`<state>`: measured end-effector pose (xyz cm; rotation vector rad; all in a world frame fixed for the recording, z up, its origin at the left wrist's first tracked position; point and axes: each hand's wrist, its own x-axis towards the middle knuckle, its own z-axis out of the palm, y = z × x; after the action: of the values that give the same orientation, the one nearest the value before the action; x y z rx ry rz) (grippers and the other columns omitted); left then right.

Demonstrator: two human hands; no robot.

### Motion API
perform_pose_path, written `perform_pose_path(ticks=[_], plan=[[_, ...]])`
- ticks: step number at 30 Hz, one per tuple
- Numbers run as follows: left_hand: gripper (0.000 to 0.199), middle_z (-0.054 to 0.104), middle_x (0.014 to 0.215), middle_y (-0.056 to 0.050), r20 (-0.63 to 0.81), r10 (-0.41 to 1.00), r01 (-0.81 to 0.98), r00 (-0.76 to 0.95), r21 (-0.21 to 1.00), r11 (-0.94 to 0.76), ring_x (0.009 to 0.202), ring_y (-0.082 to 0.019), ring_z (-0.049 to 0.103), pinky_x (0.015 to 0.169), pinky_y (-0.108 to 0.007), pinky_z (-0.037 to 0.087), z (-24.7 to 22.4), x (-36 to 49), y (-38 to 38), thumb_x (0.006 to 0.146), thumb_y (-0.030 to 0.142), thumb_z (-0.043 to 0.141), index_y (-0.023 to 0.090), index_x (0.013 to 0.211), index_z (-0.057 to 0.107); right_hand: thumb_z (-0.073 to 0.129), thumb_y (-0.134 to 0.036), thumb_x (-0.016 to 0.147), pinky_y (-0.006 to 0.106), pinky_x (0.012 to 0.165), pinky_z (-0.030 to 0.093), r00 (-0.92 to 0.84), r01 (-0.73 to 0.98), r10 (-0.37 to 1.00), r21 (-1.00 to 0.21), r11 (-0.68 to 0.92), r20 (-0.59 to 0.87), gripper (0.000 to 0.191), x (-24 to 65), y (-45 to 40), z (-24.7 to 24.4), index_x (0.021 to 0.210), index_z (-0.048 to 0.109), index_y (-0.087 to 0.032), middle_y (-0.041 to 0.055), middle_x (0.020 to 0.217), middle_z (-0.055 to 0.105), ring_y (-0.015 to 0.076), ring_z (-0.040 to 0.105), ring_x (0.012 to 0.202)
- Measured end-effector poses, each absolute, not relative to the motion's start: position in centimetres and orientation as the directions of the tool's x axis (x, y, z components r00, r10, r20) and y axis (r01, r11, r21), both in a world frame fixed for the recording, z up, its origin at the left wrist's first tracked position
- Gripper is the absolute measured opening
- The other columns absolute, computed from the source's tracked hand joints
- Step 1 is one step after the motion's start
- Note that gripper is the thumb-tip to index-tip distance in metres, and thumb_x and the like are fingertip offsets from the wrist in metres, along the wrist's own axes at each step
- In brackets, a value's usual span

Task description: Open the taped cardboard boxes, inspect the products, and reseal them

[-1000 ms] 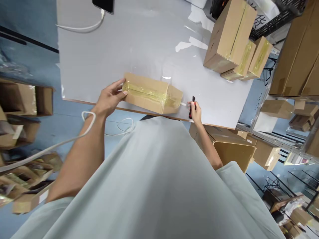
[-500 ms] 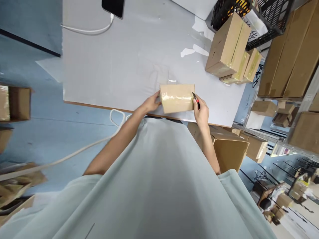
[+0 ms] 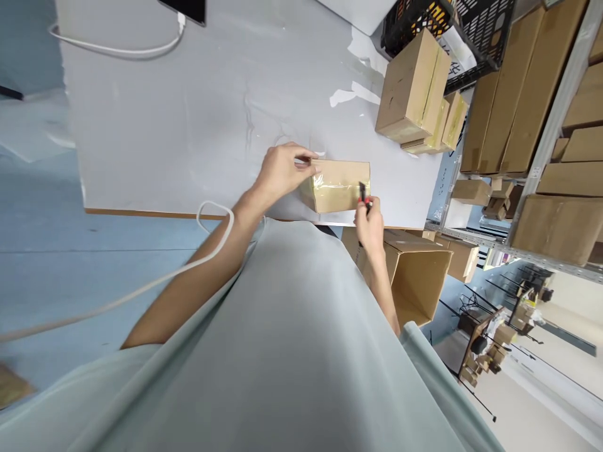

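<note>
A small cardboard box [image 3: 340,188] with shiny tape along it sits near the front edge of the grey table [image 3: 155,138]. My left hand [image 3: 285,168] grips the box at its upper left corner, thumb and fingers bent around the edge. In my right hand [image 3: 370,221] is a black and red utility knife [image 3: 362,193], its dark end pointing up over the right end of the box. Whether the blade touches the tape I cannot tell.
Taped boxes [image 3: 414,88] and a black plastic crate [image 3: 443,37] stand at the back right. A phone [image 3: 191,9] with a white cable lies far left. An open carton [image 3: 419,282] is below the table's right edge. A pale cord [image 3: 141,290] crosses my left arm.
My left hand has shifted from the box's left side up to its upper left corner. My right hand has brought the knife from the right end over the taped face. The view has turned slightly.
</note>
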<state>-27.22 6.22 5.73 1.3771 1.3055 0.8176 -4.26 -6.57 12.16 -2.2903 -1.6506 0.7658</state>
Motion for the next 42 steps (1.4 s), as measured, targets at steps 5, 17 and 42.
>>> perform_pose_path(ticks=[5,17,42], plan=[[0.028,0.087,0.126,-0.008,-0.177,0.96,0.225,0.215,0.966,0.127,0.114,-0.031,0.084,0.112,-0.048,0.071,5.1,-27.8,6.7,0.089,0.037,0.092,0.023,0.114,0.092,0.05,-0.043,0.121,0.035,0.09,0.058,0.116,0.806,0.941,-0.524,-0.277,-0.319,0.028,-9.7,-6.0,12.7,0.14,0.062,-0.026,0.0084,0.113,0.087,0.0292,0.084,0.102],[0.022,0.088,0.124,-0.003,-0.173,0.961,0.207,0.215,0.97,0.128,0.115,-0.03,0.085,0.112,-0.043,0.071,4.2,-27.1,6.9,0.09,0.024,0.083,0.026,0.11,0.093,0.05,-0.034,0.124,0.035,0.096,0.057,0.122,0.912,0.897,-0.308,-0.271,-0.426,0.033,-13.5,-3.7,15.7,0.143,0.076,-0.026,0.0104,0.12,0.089,0.0306,0.084,0.109],[0.027,0.084,0.13,-0.005,-0.172,0.977,0.316,0.125,0.941,0.125,0.125,-0.03,0.081,0.111,-0.044,0.069,4.2,-26.2,4.8,0.102,0.044,0.074,0.031,0.12,0.089,0.055,-0.02,0.117,0.046,0.097,0.064,0.171,0.95,0.756,-0.098,-0.296,-0.632,0.03,-15.9,-6.3,17.4,0.126,0.083,-0.015,0.0233,0.121,0.086,0.0394,0.083,0.113]])
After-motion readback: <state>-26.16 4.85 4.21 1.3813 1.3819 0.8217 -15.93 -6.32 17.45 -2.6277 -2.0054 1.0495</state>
